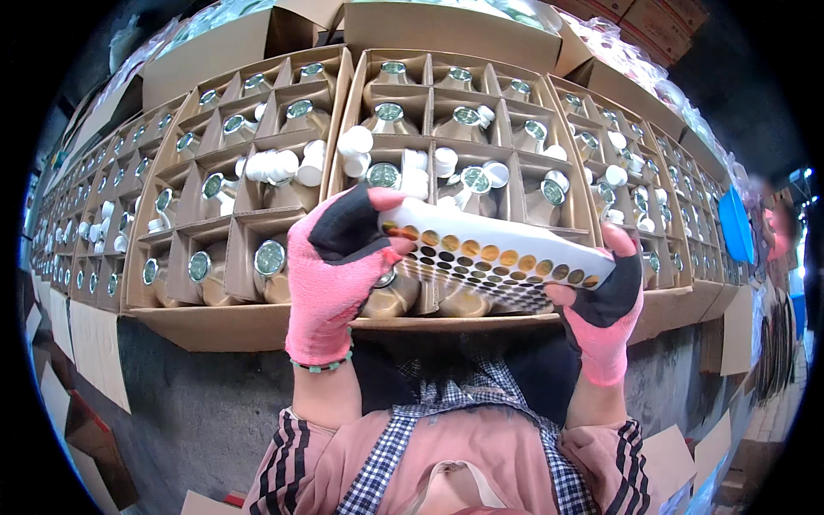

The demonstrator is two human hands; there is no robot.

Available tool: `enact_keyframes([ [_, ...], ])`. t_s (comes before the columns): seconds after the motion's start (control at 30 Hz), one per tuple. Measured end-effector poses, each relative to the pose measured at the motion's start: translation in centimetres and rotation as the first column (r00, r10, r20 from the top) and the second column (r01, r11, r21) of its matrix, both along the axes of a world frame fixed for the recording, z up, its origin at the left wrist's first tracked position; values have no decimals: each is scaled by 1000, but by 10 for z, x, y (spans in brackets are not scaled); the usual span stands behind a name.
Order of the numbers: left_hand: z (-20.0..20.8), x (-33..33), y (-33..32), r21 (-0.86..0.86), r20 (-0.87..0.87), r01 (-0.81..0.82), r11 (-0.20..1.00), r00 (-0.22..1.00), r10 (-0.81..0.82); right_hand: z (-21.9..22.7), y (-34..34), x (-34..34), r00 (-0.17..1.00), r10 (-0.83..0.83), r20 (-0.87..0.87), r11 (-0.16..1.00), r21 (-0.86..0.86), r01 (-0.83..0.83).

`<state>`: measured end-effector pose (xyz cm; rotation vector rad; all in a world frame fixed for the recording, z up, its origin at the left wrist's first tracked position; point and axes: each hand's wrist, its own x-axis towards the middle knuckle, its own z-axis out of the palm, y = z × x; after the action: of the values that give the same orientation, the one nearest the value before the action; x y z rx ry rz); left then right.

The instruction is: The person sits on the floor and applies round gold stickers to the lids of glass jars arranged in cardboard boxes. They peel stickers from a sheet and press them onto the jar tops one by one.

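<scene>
A white sheet of round gold stickers (pixel 493 253) is stretched between my hands, bent along its top. My left hand (pixel 343 249), in a pink and black glove with bare fingertips, pinches its left end between thumb and fingers. At the other end, my right hand (pixel 605 309), gloved alike, grips the sheet with its thumb in front. Beneath and beyond the sheet stands a divided cardboard box (pixel 463 142) of gold-coloured bottles with silvery tops (pixel 389 112). White caps (pixel 354 142) lie among the bottles. The sheet hides part of the nearest row.
More divided boxes of bottles (pixel 270 257) stand to the left and right (pixel 678 184). Open cartons with plastic wrapping (pixel 455 30) line the back. A blue container (pixel 736 225) and part of another person (pixel 779 227) are at far right. Cardboard flaps (pixel 96 343) jut out at left.
</scene>
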<state>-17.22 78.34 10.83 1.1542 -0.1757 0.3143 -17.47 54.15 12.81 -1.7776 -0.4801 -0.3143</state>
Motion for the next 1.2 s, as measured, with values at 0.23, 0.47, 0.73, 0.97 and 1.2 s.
enact_keyframes([
  [0.23,-2,2,-1,-33,9,-25,999,1000,25,-3,1,0,985,101,137,986,119,-118],
  [0.47,-5,3,0,49,-20,9,999,1000,-8,1,1,1,984,72,163,989,113,-92],
  [0.73,1,2,-1,147,-94,-86,985,990,101,16,3,2,987,-4,159,992,-121,24],
  [0.97,4,1,1,261,-53,-124,957,988,143,18,3,-2,984,-88,157,976,-183,117],
  [1.2,0,2,1,335,155,-263,905,963,222,21,3,-2,952,-69,297,965,-221,139],
])
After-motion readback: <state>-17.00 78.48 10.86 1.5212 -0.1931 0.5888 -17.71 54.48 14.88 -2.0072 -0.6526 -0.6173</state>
